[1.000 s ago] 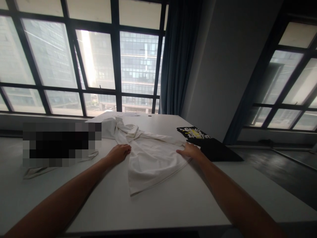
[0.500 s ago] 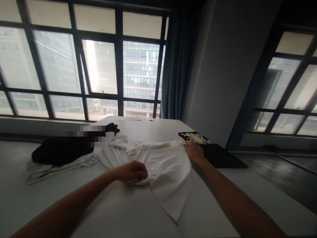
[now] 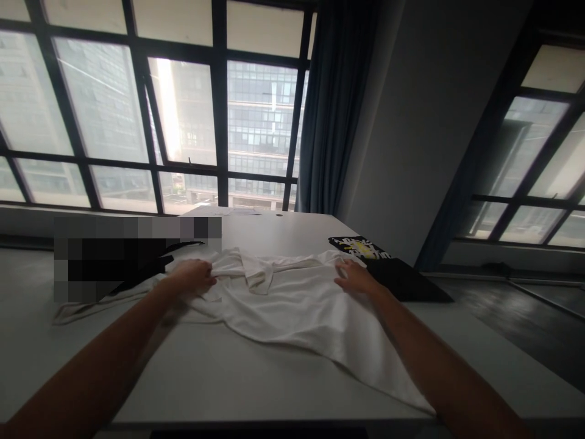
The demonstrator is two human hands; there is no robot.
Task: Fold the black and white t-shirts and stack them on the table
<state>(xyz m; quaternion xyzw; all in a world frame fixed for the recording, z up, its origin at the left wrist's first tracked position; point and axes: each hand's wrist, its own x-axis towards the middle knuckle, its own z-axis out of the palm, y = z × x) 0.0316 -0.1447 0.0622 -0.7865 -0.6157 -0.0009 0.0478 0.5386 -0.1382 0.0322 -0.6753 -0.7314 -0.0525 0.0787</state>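
Observation:
A white long-sleeved shirt (image 3: 292, 311) lies crumpled and partly spread across the table in front of me. My left hand (image 3: 194, 275) is at its left part, fingers curled down and closed on the fabric. My right hand (image 3: 355, 275) rests at the shirt's upper right, with thumb and fingers apart and touching the cloth. A loose sleeve trails left beneath my left forearm. The shirt's lower right corner reaches my right forearm.
The white table (image 3: 292, 228) runs toward the windows. A black garment (image 3: 402, 283) with a white and yellow print lies at the right edge. Dark cloth (image 3: 146, 268) on the left is partly hidden by a blurred block. A blue curtain (image 3: 326, 122) hangs behind.
My left hand has moved left and away from me, from the shirt's near edge to its left part. The shirt's lower edge has spread right. My right hand's fingers have loosened.

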